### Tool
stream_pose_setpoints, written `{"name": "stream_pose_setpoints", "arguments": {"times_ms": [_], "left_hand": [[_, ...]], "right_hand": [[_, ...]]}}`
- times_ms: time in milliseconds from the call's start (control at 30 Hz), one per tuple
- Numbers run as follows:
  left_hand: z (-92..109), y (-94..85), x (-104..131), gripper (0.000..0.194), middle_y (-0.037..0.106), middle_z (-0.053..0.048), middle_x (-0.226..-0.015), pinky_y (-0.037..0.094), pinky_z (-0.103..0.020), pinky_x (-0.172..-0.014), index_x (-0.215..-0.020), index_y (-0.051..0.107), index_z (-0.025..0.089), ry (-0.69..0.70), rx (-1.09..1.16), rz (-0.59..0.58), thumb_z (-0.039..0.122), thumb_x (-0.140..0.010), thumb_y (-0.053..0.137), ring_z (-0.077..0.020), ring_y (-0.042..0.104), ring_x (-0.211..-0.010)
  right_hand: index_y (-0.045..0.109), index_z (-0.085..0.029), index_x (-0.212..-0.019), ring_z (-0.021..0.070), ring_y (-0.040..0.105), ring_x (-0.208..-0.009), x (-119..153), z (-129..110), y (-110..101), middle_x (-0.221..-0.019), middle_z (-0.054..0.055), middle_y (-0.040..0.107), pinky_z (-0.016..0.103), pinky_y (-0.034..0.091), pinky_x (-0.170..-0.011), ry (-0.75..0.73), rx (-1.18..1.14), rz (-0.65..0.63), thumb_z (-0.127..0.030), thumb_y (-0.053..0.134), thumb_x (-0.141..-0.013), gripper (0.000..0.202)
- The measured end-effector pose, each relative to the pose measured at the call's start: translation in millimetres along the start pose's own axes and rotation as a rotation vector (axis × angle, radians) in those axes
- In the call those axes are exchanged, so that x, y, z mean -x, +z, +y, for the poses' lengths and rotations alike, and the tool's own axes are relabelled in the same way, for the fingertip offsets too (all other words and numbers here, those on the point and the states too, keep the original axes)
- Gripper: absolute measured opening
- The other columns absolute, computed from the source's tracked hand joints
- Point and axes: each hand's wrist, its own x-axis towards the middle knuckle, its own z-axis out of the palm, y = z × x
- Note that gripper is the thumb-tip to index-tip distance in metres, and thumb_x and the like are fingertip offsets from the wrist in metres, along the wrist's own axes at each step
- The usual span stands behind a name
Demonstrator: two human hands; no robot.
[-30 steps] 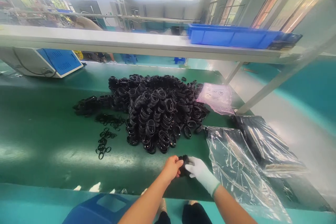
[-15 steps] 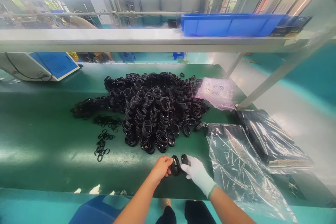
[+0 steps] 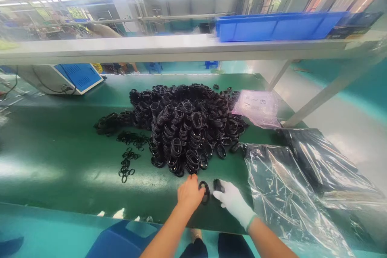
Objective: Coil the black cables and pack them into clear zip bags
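A large heap of coiled black cables point(image 3: 181, 129) covers the middle of the green table. My bare left hand point(image 3: 190, 191) reaches to the heap's front edge, its fingertips at the lowest coils and its thumb apart from them. It looks open, though the fingertips are partly hidden. A single coiled black cable point(image 3: 204, 192) is just right of its thumb, between my two hands. My right hand point(image 3: 232, 199), in a white glove, is closed around a small stack of coiled cables point(image 3: 217, 185), held low over the table.
Small black rings point(image 3: 127, 165) lie left of the heap. At the right are a clear plastic bag point(image 3: 281, 185), a packed black bundle point(image 3: 320, 161) and a pink bag point(image 3: 256, 107). A shelf point(image 3: 136, 50) with a blue bin point(image 3: 278, 27) spans the table above.
My left hand has let go of the coiled cable and moved forward to the heap's front edge. My right hand keeps its stack. The view has shifted slightly left.
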Motion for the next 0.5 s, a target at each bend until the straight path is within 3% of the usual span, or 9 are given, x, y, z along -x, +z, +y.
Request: {"name": "stream_pose_setpoints", "arguments": {"times_ms": [100,200,333,500], "left_hand": [[6.4,5.4,5.8,0.08,0.046,-0.009,-0.128,0.035,-0.037,-0.095,-0.122,0.047,0.021,0.119,-0.043,-0.048,0.005,-0.047,0.071,-0.0301,0.046,-0.115],[7.7,11.9,7.2,0.085,0.044,-0.013,-0.128,0.034,-0.039,-0.096,-0.124,0.045,0.017,0.16,-0.029,-0.077,-0.007,-0.045,0.063,-0.0317,0.045,-0.115],[-1.5,12.2,8.6,0.078,0.043,-0.009,-0.128,0.042,-0.032,-0.089,-0.128,0.038,0.021,0.241,0.112,-0.093,0.008,-0.056,0.066,-0.0228,0.053,-0.103],[-6.9,20.7,7.4,0.077,0.049,-0.006,-0.125,0.042,-0.024,-0.089,-0.13,0.035,0.021,0.322,0.267,-0.095,0.016,-0.061,0.069,-0.0152,0.054,-0.099]], "right_hand": [[0.053,-0.015,-0.11,0.0188,0.057,-0.092,-4.0,1.2,-1.1,-0.112,0.01,0.054,0.033,0.052,-0.071,-0.002,0.021,-0.004,-0.021,0.054,-0.082,0.029],[0.049,-0.016,-0.116,0.0193,0.057,-0.094,-7.1,3.2,-2.6,-0.116,0.01,0.052,0.034,0.052,-0.072,0.021,0.009,-0.004,-0.022,0.054,-0.083,0.035],[0.039,-0.015,-0.127,0.0184,0.061,-0.086,-6.8,5.1,-5.3,-0.116,0.014,0.053,0.026,0.053,-0.056,0.033,-0.047,-0.029,-0.02,0.048,-0.082,0.047],[0.047,-0.015,-0.123,0.0181,0.062,-0.081,-6.7,4.6,-8.3,-0.109,0.011,0.059,0.021,0.051,-0.048,-0.008,-0.064,-0.05,-0.023,0.045,-0.079,0.045]]}}
